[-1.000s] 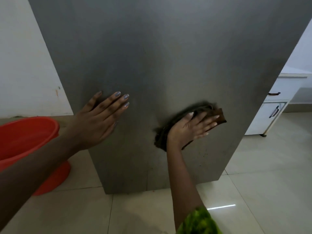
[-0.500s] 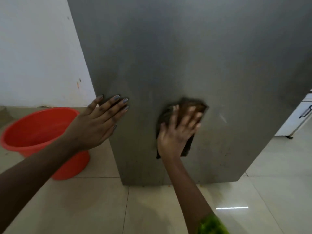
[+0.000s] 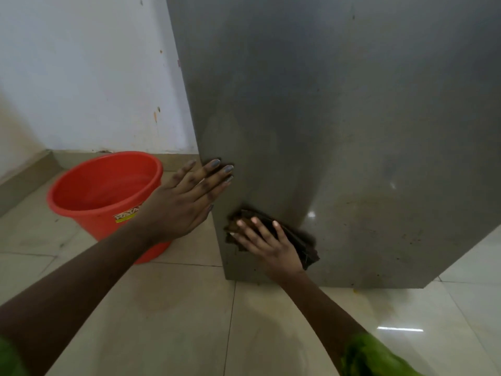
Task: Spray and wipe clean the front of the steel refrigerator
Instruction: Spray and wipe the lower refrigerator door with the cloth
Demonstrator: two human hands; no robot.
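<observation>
The grey steel refrigerator point(image 3: 339, 118) fills the upper right of the view, its flat face running down to the floor. My right hand point(image 3: 267, 242) presses a dark brown cloth point(image 3: 301, 241) flat against the steel near the lower left corner, fingers spread and straight. My left hand point(image 3: 184, 204) lies flat with straight fingers, its fingertips touching the refrigerator's left edge a little above the cloth. Faint smears and specks show on the steel to the right of the cloth. No spray bottle is in view.
A red plastic bucket point(image 3: 81, 196) holding water stands on the tiled floor point(image 3: 168, 316) just left of the refrigerator. A white wall point(image 3: 81, 77) rises behind it. Glossy tiles reflect light at the lower right.
My right hand has slid the cloth down and left, from the middle of the panel to near its lower left corner. The view has swung right relative to the refrigerator; my left hand now touches its left edge.
</observation>
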